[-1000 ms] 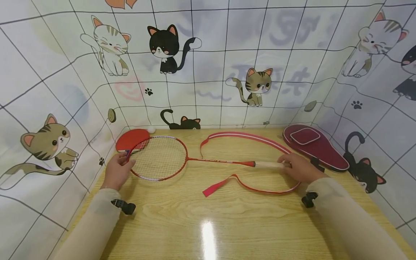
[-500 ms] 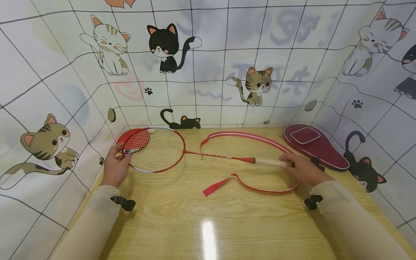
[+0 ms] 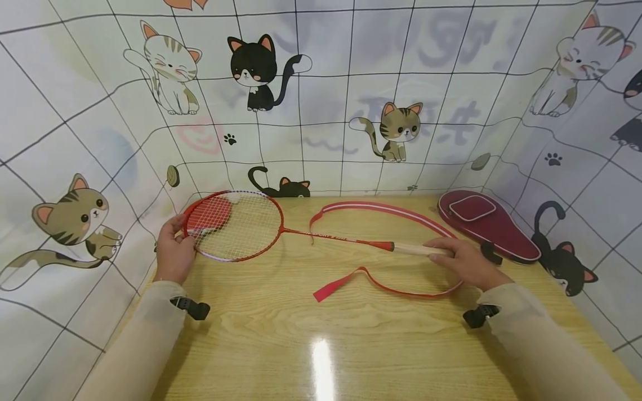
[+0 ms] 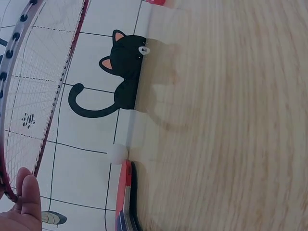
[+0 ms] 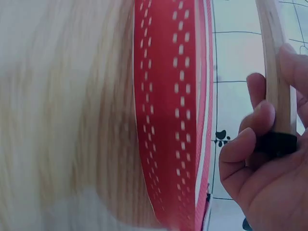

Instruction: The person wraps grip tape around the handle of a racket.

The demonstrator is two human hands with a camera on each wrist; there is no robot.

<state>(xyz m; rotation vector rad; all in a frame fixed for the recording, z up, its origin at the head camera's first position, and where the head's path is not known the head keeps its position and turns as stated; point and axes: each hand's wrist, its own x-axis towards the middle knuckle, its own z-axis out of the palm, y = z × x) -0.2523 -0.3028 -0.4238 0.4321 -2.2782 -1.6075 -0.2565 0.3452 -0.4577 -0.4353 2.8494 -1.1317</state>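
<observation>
A badminton racket (image 3: 321, 236) with a red frame and white strings is held level above the table by both hands. My left hand (image 3: 174, 255) pinches the outer rim of its head, and the left wrist view shows the thumb and fingers (image 4: 31, 199) at the frame. My right hand (image 3: 468, 263) holds the end of the bare wooden handle (image 3: 413, 249). Around the black butt cap (image 5: 279, 143), the right wrist view shows curled fingers. Below the handle, a red perforated grip tape (image 5: 161, 91) lies in a wide loop, its loose end (image 3: 331, 288) toward the middle.
Behind the racket head lies a red table tennis bat (image 3: 213, 214), partly seen through the strings. A white ball (image 4: 118, 154) sits beside it. At the back right rests a maroon bat case (image 3: 484, 223). A cat-printed sheet (image 3: 321, 111) rises behind the table (image 3: 271, 334).
Both hands have lifted the racket and shifted it slightly away and left, so its head now covers more of the bat. The grip tape has stayed put.
</observation>
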